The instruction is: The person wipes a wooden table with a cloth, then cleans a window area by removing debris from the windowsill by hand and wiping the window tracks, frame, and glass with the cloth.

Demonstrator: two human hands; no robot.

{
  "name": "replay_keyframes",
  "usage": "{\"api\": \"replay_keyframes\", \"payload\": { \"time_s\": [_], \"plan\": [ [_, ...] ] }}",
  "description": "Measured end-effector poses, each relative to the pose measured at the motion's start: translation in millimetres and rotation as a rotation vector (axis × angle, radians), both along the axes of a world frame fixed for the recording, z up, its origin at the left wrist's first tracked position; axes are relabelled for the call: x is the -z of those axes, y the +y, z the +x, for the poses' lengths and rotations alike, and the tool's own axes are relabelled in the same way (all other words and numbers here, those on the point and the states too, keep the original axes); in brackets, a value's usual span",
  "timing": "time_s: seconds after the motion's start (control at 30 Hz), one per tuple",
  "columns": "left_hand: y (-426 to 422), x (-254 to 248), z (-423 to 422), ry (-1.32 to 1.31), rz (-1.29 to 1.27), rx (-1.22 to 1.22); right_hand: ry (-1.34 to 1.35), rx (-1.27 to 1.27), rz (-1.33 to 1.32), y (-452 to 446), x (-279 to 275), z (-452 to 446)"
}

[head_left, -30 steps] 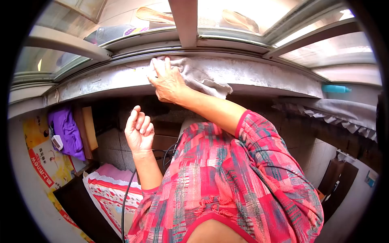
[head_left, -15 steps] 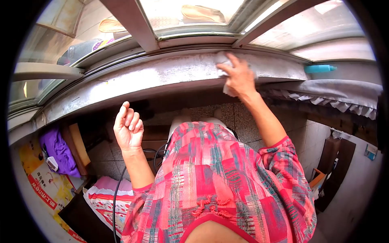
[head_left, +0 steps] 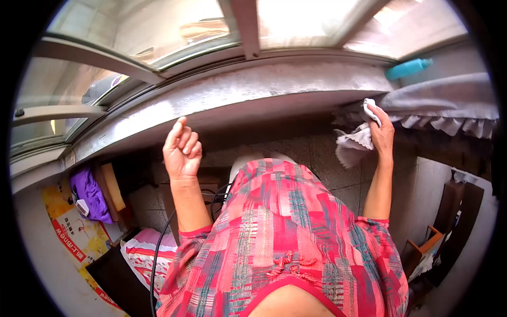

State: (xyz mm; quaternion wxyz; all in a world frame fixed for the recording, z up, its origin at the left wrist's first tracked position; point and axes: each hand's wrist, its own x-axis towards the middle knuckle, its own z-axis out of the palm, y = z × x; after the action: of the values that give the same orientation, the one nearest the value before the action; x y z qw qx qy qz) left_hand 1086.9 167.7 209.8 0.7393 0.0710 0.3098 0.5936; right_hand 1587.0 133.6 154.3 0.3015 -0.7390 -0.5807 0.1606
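My right hand (head_left: pixel 381 129) grips a pale, crumpled cloth (head_left: pixel 355 145); part of it sticks up above the fingers and the rest hangs down to the left. This hand is in front of the right end of the window sill (head_left: pixel 253 87), off its surface. My left hand (head_left: pixel 182 150) is raised near the front edge of the sill, palm toward me, fingers curled in and nothing seen in them. The sill is whitish and worn, running beneath the sliding window.
A turquoise bottle (head_left: pixel 409 68) lies at the sill's right end, above a grey ruffled cloth cover (head_left: pixel 443 100). Window frames (head_left: pixel 243 31) line the back. At lower left are a purple cloth (head_left: pixel 91 195) and a black cable (head_left: pixel 157 253). An open wooden drawer (head_left: pixel 425 240) shows at lower right.
My right hand has lifted off the sill and moved right and toward me with the cloth, which now hangs loose. My left hand keeps its curled shape. The view has turned somewhat.
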Motion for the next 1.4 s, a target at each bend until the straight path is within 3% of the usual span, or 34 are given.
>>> {"api": "replay_keyframes", "payload": {
  "time_s": [0.07, 0.1, 0.17, 0.23, 0.27, 0.33, 0.37, 0.43, 0.53, 0.73, 0.77, 0.9, 1.03, 1.1, 1.2, 1.23, 1.3, 1.4],
  "plan": [
    [-2.6, -1.2, 15.9, 0.004, 0.005, -0.006, 0.458, 0.051, 0.044, -19.6, 11.3, 13.8],
    [-5.1, 1.5, 21.1, -0.025, 0.02, -0.005, 0.876, 0.173, -0.022, -29.1, 28.4, 21.1],
    [-9.8, 2.9, 29.1, -0.043, 0.015, -0.02, 0.23, 0.114, -0.193, -45.2, 81.4, 43.0],
    [-17.4, -4.5, 33.5, -0.032, 0.024, -0.069, 0.088, 0.05, -0.054, -50.6, 88.0, 44.8],
    [-21.7, -9.4, 35.4, 0.017, 0.034, -0.106, 0.085, 0.028, -0.056, -43.7, 86.2, 42.5],
    [-34.3, -13.2, 30.0, 0.064, 0.045, -0.15, 0.646, 0.137, 0.076, -41.9, 81.6, 28.5],
    [-38.4, -13.1, 28.2, 0.073, 0.051, -0.169, 0.656, 0.117, 0.075, -43.0, 85.2, 31.4],
    [-49.1, -18.1, 16.6, 0.024, 0.057, -0.2, -0.031, -0.048, -0.171, -38.0, 96.1, 34.5],
    [-69.0, -39.2, -2.3, 0.06, 0.118, -0.296, 0.334, -0.283, -0.118, -17.6, 40.0, -5.6],
    [-102.8, -64.8, -53.0, 0.006, 0.269, -0.527, 0.345, -0.768, 0.086, 24.0, -86.3, -177.1],
    [-111.7, -65.9, -64.5, 0.004, 0.298, -0.564, 0.142, -0.814, 0.169, 30.3, -94.2, -208.7],
    [-164.0, -77.4, -109.6, 0.007, 0.406, -0.778, -0.267, -0.955, 0.355, 56.3, -109.4, -333.9],
    [-228.2, -84.3, -152.3, 0.057, 0.522, -1.053, -0.355, -1.027, 0.447, 87.4, -87.5, -430.6],
    [-251.1, -83.7, -165.5, 0.117, 0.579, -1.114, -0.403, -1.028, 0.392, 105.6, -61.2, -445.1],
    [-271.4, -71.4, -186.4, 0.125, 0.593, -1.197, -0.561, -1.015, 0.028, 112.6, -39.2, -421.2],
    [-276.1, -63.6, -193.6, 0.121, 0.581, -1.243, -0.546, -0.99, 0.08, 111.9, -29.2, -405.1],
    [-278.0, -44.3, -207.9, 0.074, 0.537, -1.302, -0.59, -0.962, 0.09, 102.9, -38.5, -371.4],
    [-269.5, -18.4, -222.8, -0.044, 0.401, -1.375, -0.767, -0.812, -0.326, 110.2, -62.9, -310.9]
  ]
}}
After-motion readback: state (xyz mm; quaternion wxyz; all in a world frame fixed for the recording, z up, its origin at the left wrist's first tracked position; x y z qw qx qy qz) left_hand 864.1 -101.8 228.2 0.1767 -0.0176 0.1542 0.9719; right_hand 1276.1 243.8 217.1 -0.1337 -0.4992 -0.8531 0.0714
